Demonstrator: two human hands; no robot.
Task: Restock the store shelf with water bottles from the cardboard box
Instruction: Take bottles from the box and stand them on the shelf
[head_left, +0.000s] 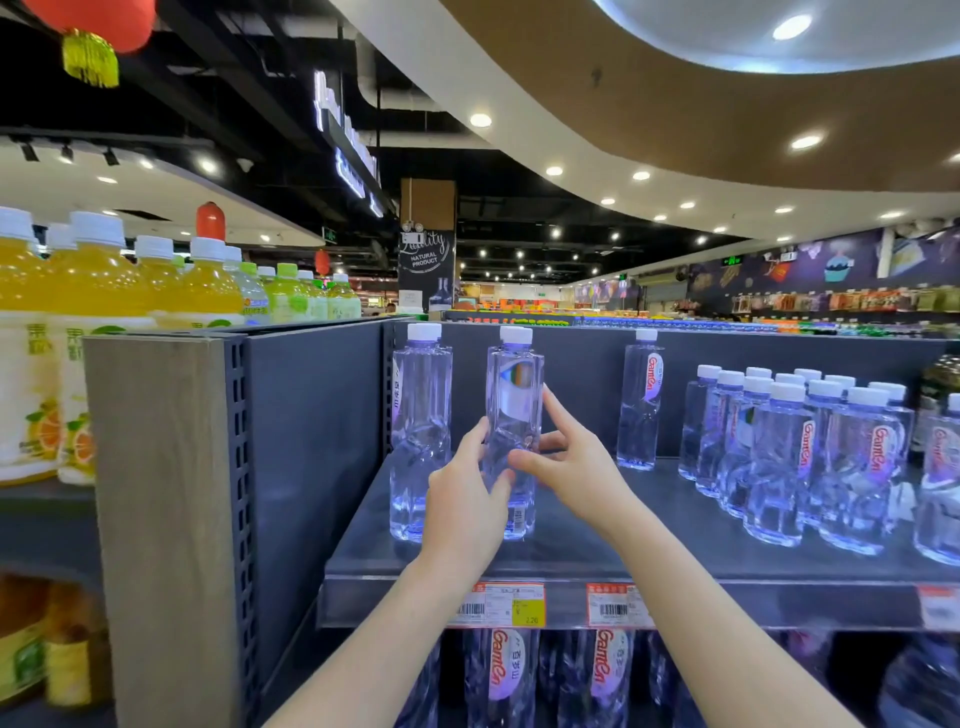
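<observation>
Both hands clasp 1 upright bottle on the shelf: the left hand wraps its lower body, the right hand pinches its middle. Another bottle stands just left, more bottles well right.

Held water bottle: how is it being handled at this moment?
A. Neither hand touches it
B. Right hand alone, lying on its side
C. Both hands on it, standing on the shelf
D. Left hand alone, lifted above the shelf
C: the left hand and right hand both grip the water bottle, which stands upright with its base on the shelf.
</observation>
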